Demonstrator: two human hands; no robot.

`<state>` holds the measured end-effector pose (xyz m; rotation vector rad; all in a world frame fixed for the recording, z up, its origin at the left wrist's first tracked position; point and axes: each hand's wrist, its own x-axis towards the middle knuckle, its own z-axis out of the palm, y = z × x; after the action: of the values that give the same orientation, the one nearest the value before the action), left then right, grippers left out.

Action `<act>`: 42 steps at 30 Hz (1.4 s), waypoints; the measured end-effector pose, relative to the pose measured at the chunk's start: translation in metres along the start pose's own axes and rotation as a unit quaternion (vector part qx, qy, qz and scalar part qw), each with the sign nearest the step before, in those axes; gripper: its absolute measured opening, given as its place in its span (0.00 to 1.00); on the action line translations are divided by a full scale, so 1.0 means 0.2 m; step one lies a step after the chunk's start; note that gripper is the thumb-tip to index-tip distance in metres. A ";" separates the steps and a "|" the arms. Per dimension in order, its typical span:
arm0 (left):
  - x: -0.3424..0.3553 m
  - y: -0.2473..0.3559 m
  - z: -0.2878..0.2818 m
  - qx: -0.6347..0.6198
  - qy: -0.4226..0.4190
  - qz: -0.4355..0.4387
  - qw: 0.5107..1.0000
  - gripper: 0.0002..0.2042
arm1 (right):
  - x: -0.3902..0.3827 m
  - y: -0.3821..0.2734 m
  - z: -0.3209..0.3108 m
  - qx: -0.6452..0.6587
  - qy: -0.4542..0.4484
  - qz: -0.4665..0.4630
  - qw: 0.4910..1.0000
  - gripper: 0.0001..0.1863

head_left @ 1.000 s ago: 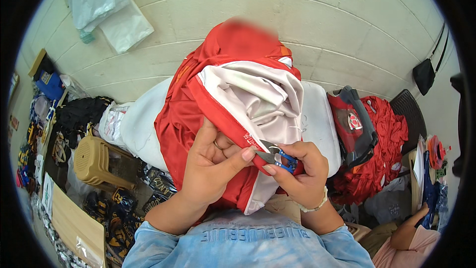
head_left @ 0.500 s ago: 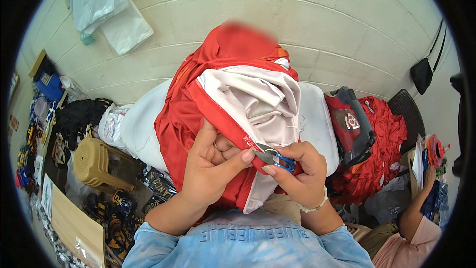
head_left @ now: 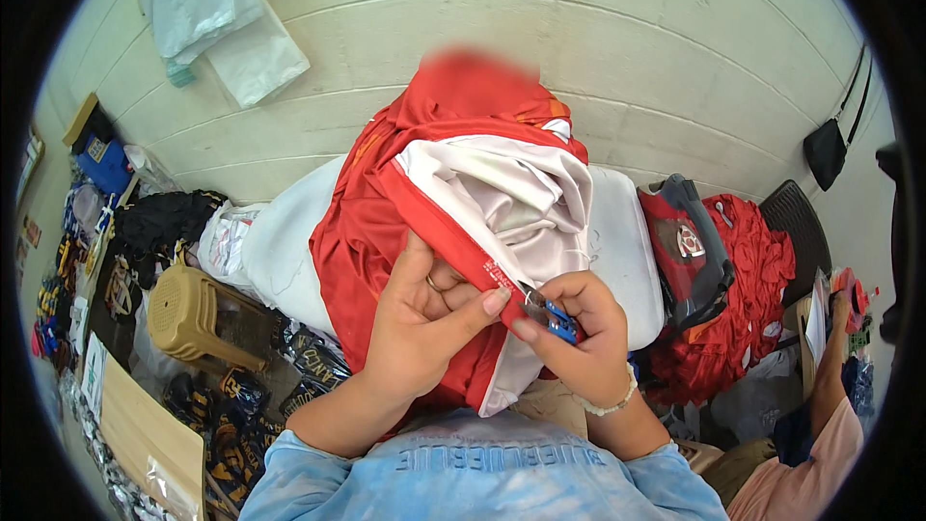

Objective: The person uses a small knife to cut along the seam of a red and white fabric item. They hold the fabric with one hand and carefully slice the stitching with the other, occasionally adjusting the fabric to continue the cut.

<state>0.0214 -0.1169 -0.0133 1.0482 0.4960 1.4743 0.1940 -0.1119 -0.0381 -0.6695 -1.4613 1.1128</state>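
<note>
A red garment (head_left: pixel 359 222) lies bunched in front of me, with its white inside (head_left: pixel 497 195) turned out at the opening. My left hand (head_left: pixel 424 318) pinches the garment's red hem between thumb and fingers, beside small white print. In my right hand (head_left: pixel 590 338) is a pair of thread snips (head_left: pixel 558 320) with blue handles. Their metal blades meet the hem just right of my left thumb. The blade tips are partly hidden by the cloth and fingers.
Under the garment is a white padded board (head_left: pixel 285 241). To its right are a grey and red case-like object (head_left: pixel 683 249) and piled red cloth (head_left: pixel 752 280). A tan stool (head_left: pixel 183 314) stands left. Another person's arm (head_left: pixel 830 376) reaches in at right.
Both hands and the hem have shifted slightly right. The snips' blades, earlier in plain view over the hem, are now turned and mostly hidden at its edge.
</note>
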 end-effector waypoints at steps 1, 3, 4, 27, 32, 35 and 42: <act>0.00 0.00 0.00 -0.009 0.001 0.003 1.000 0.36 | 0.00 0.01 -0.02 -0.041 -0.017 0.004 0.999 0.16; 0.01 0.01 -0.01 -0.022 0.008 0.002 1.000 0.36 | 0.00 0.01 -0.05 -0.092 -0.038 0.004 0.995 0.16; 0.01 0.02 -0.02 -0.025 0.014 -0.001 1.000 0.36 | 0.01 0.02 -0.06 -0.102 -0.043 0.000 0.994 0.16; 0.00 0.01 -0.02 0.010 0.001 0.016 1.000 0.37 | 0.02 -0.04 -0.01 -0.242 0.015 -0.150 0.959 0.16; -0.01 0.02 -0.01 0.004 0.000 0.017 1.000 0.37 | 0.02 -0.04 -0.01 -0.239 0.008 -0.152 0.959 0.15; -0.02 0.01 -0.01 0.003 0.000 0.019 1.000 0.37 | 0.02 -0.03 0.00 -0.231 0.016 -0.149 0.961 0.13; -0.02 0.00 -0.02 0.010 0.002 0.011 1.000 0.38 | 0.02 -0.03 0.00 -0.246 0.026 -0.155 0.956 0.14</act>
<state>0.0165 -0.1198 -0.0165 1.0696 0.5055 1.4935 0.1936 -0.1106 -0.0302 -0.7673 -1.7447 0.4843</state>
